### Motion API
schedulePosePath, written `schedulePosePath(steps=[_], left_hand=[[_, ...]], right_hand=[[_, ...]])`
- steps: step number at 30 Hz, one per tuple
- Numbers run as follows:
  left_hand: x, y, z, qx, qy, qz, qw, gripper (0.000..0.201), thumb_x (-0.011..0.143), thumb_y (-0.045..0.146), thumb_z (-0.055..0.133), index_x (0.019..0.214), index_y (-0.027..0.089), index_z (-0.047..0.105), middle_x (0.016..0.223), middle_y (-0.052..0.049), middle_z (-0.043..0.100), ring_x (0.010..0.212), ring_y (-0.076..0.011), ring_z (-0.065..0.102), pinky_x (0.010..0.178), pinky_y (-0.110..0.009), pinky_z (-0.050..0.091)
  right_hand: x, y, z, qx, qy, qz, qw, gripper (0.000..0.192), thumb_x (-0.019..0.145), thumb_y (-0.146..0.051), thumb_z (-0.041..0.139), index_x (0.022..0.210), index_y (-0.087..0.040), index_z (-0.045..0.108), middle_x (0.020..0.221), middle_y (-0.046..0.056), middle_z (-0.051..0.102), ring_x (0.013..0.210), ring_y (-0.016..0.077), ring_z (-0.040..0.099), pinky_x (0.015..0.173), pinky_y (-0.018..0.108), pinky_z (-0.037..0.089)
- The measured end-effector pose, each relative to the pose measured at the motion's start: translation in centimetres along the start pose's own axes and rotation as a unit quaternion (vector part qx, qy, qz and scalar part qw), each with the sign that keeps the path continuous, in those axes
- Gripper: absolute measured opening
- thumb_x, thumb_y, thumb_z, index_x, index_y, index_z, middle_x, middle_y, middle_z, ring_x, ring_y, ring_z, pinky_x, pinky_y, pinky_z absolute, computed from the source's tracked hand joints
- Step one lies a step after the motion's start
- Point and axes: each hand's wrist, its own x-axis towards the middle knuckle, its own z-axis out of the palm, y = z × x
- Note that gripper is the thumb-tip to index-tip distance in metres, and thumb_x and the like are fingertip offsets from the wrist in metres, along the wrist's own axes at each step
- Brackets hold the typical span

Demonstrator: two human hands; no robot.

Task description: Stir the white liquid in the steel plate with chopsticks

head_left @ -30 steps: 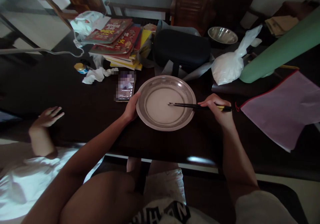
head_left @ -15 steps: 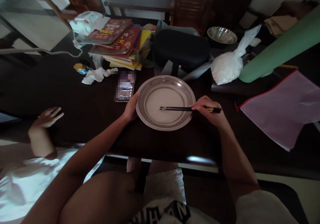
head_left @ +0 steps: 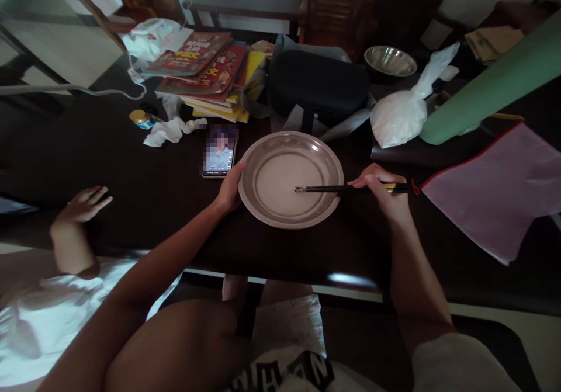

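At center frame, the right hand [head_left: 382, 188] gripped chopsticks [head_left: 326, 188] pointing left over the bowl [head_left: 289, 225] the left hand [head_left: 229, 191] clasped.

Between left hand [head_left: 229, 190] and right hand [head_left: 384, 191] sits a basin [head_left: 290, 220], chopsticks [head_left: 324, 188] reaching into it from the right; a smartphone [head_left: 220, 157] lies beyond the left, books [head_left: 197, 68] farther behind.
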Motion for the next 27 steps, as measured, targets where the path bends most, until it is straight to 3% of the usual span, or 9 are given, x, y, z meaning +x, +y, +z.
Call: schedulePosePath(steps=[5, 10, 15, 17, 20, 22, 25, 27], left_hand=[[-0.17, 0.18, 0.19, -0.010, 0.018, -0.015, 1.000, 0.022, 0.095, 0.035, 0.067, 0.098, 0.016, 0.076, 0.096, -0.011, 0.082, 0.104, -0.0317, 0.079, 0.093, -0.039, 0.066], [-0.30, 0.27, 0.38, -0.007, 0.019, -0.007, 1.000, 0.021, 0.096, 0.030, 0.062, 0.098, 0.015, 0.077, 0.095, -0.011, 0.082, 0.106, -0.0305, 0.078, 0.094, -0.038, 0.066], [-0.32, 0.45, 0.68, -0.021, 0.029, -0.024, 0.999, 0.024, 0.098, 0.027, 0.056, 0.094, 0.015, 0.076, 0.091, -0.010, 0.081, 0.105, -0.0297, 0.078, 0.094, -0.037, 0.065], [-0.31, 0.44, 0.66, -0.017, 0.029, -0.022, 0.999, 0.023, 0.098, 0.027, 0.057, 0.094, 0.015, 0.076, 0.090, -0.010, 0.081, 0.105, -0.0300, 0.078, 0.093, -0.037, 0.066], [-0.32, 0.35, 0.53, -0.010, 0.027, -0.015, 0.999, 0.023, 0.098, 0.028, 0.058, 0.093, 0.015, 0.076, 0.089, -0.010, 0.081, 0.105, -0.0306, 0.078, 0.092, -0.038, 0.066], [-0.35, 0.30, 0.42, -0.005, 0.025, -0.007, 1.000, 0.021, 0.097, 0.029, 0.060, 0.093, 0.016, 0.076, 0.089, -0.010, 0.081, 0.105, -0.0311, 0.078, 0.092, -0.038, 0.066], [-0.31, 0.23, 0.28, -0.002, 0.024, -0.004, 1.000, 0.020, 0.097, 0.031, 0.063, 0.093, 0.016, 0.077, 0.089, -0.010, 0.081, 0.105, -0.0312, 0.078, 0.093, -0.038, 0.066], [-0.20, 0.15, 0.19, -0.006, 0.024, -0.009, 1.000, 0.021, 0.097, 0.031, 0.063, 0.094, 0.016, 0.077, 0.089, -0.010, 0.081, 0.105, -0.0309, 0.079, 0.093, -0.038, 0.066]], right_hand=[[0.04, -0.11, 0.28, -0.028, -0.069, -0.020, 0.997, 0.020, 0.094, -0.045, 0.076, 0.081, -0.033, 0.084, 0.085, 0.002, 0.084, 0.086, 0.0240, 0.074, 0.081, 0.043, 0.059], [-0.09, -0.03, 0.03, -0.011, -0.002, 0.006, 1.000, 0.030, 0.098, -0.047, 0.070, 0.077, -0.030, 0.083, 0.078, 0.003, 0.078, 0.078, 0.0212, 0.073, 0.076, 0.040, 0.059], [0.02, -0.13, 0.41, -0.029, -0.070, -0.024, 0.997, 0.018, 0.094, -0.041, 0.076, 0.081, -0.032, 0.084, 0.085, 0.002, 0.084, 0.085, 0.0230, 0.075, 0.082, 0.042, 0.059], [0.02, -0.14, 0.36, -0.037, -0.046, -0.028, 0.998, 0.017, 0.095, -0.040, 0.075, 0.082, -0.031, 0.084, 0.085, 0.002, 0.083, 0.085, 0.0225, 0.075, 0.082, 0.042, 0.058], [-0.09, -0.14, 0.17, -0.017, 0.008, -0.004, 1.000, 0.031, 0.098, -0.045, 0.070, 0.075, -0.029, 0.082, 0.076, 0.003, 0.077, 0.076, 0.0209, 0.073, 0.074, 0.039, 0.058], [-0.11, -0.15, 0.22, -0.008, -0.011, 0.004, 1.000, 0.033, 0.098, -0.047, 0.069, 0.073, -0.029, 0.082, 0.074, 0.003, 0.077, 0.074, 0.0209, 0.073, 0.071, 0.039, 0.058], [-0.03, -0.14, 0.41, -0.030, -0.064, -0.024, 0.997, 0.019, 0.095, -0.041, 0.074, 0.081, -0.032, 0.084, 0.083, 0.002, 0.083, 0.083, 0.0225, 0.075, 0.078, 0.041, 0.059], [-0.01, -0.10, 0.35, -0.040, -0.048, -0.036, 0.997, 0.015, 0.094, -0.036, 0.075, 0.083, -0.032, 0.084, 0.086, 0.002, 0.084, 0.085, 0.0225, 0.075, 0.081, 0.041, 0.058]])
